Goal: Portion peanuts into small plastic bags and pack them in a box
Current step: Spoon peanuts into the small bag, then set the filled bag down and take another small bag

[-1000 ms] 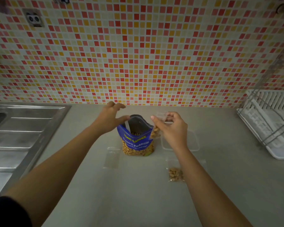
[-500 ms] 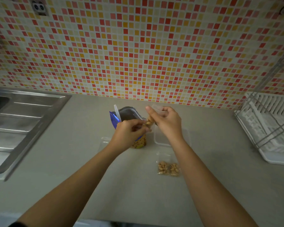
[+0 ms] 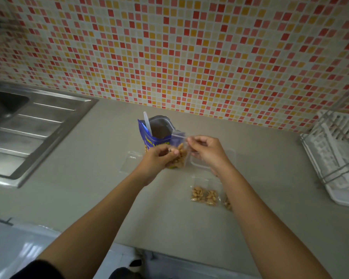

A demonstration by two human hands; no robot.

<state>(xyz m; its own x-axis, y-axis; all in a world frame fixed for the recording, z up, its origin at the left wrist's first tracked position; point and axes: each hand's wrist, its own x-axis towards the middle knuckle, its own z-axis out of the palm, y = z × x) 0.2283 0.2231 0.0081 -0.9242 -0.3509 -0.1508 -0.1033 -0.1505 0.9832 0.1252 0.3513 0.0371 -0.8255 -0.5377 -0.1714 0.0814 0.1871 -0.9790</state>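
Note:
A small clear plastic bag (image 3: 182,153) partly filled with peanuts hangs between both hands above the counter. My left hand (image 3: 159,160) grips its lower, peanut-filled part. My right hand (image 3: 207,151) pinches its top edge. Just behind stands the open blue peanut pouch (image 3: 156,133) with a white spoon handle (image 3: 147,122) sticking out. Filled small bags (image 3: 205,196) lie on the counter under my right forearm. A clear plastic box (image 3: 216,160) sits behind my right hand, partly hidden. An empty small bag (image 3: 130,162) lies left of my left hand.
A steel sink with drainboard (image 3: 28,125) fills the left side. A white dish rack (image 3: 338,156) stands at the right. The tiled wall rises behind the grey counter (image 3: 89,188), whose front edge runs below my forearms.
My left hand left the pouch's rim and took hold of the small bag's bottom. The view has tilted down and closer; the pouch stands as before.

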